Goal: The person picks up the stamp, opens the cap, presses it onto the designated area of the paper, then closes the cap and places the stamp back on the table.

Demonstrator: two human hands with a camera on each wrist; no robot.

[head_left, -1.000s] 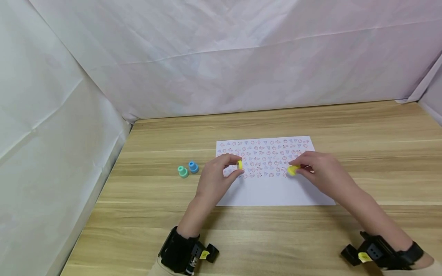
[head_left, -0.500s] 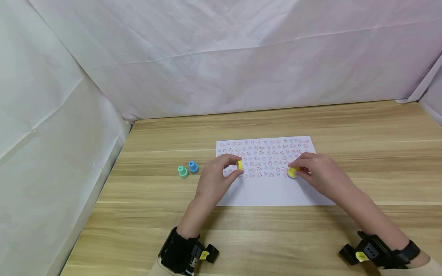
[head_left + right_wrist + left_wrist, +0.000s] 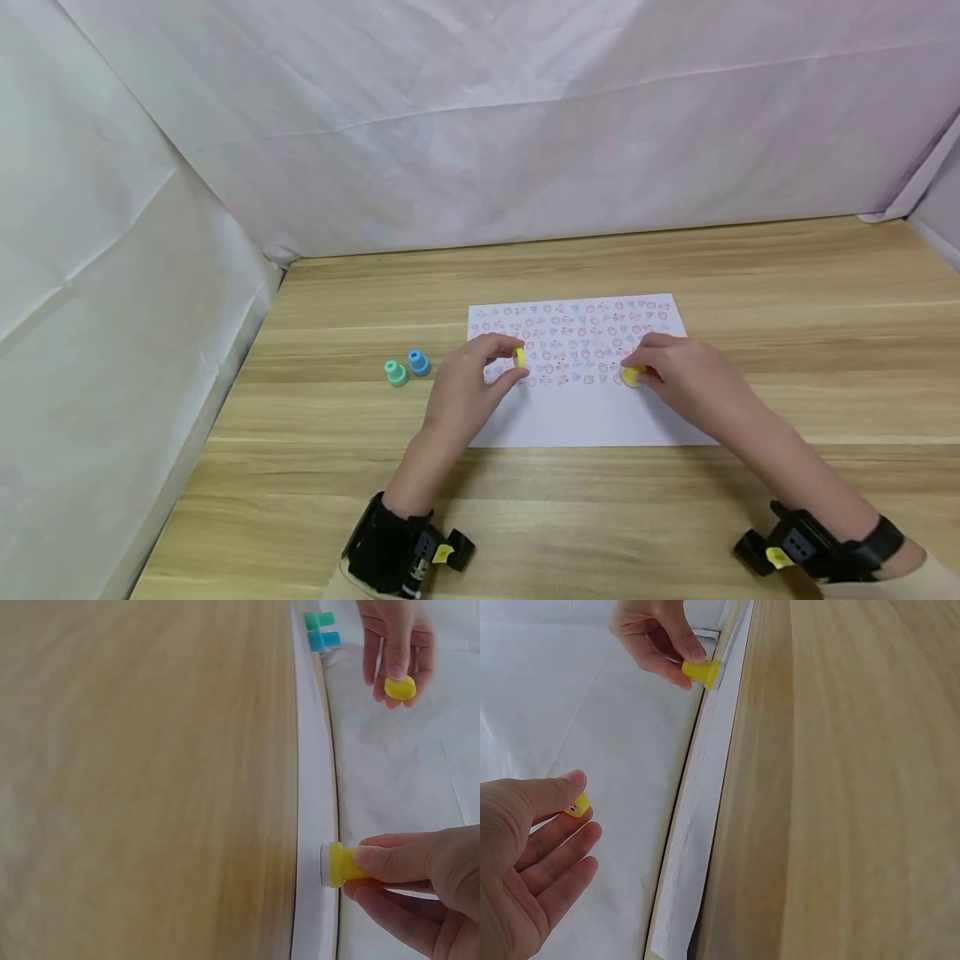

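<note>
Furthest to our left, well clear of the left hand, a green stamp (image 3: 396,372) and a blue stamp (image 3: 418,362) stand side by side on the tabletop (image 3: 600,517), untouched. Our left hand (image 3: 468,392) hovers just above the left edge of the paper (image 3: 577,408), thumb and forefinger pinching a small yellow cap (image 3: 521,357); the other fingers hang loosely curled. To the right of it, our right hand (image 3: 686,379) grips the yellow stamp (image 3: 632,377) by its stem with thumb and fingertips and presses its face down onto the sheet, at the right end of the lowest printed row.

We judge this to be the stamping step, with the cap kept off. The next move seems to call for a straight lift, so the print does not smear, then a shift to blank paper.

Room: the near half of the sheet, toward our wrists, is unprinted. The paper's right edge lies just beyond the right hand, with bare tabletop past it. White sheeting walls stand well away at the back and the left.
</note>
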